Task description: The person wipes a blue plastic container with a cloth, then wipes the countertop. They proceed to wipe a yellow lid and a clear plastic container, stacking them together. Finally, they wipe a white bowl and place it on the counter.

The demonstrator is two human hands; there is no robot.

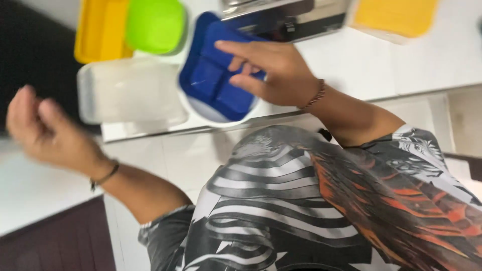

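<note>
My right hand (273, 70) rests on a blue compartment lid (213, 83), gripping its right edge with the thumb stretched over the top. The lid lies tilted on a round white container (208, 113) on the white counter (361, 60). Out to the left, my left hand (42, 128) hovers off the counter. It is blurred, its fingers are loosely bent, and nothing shows in it. Each wrist has a thin bracelet.
A clear rectangular plastic box (130, 93) sits left of the blue lid. Behind it are a green lid (155, 25) and a yellow tub (100, 30). A metal fixture (288, 17) and a yellow mat (396, 17) lie at the back. My patterned shirt fills the foreground.
</note>
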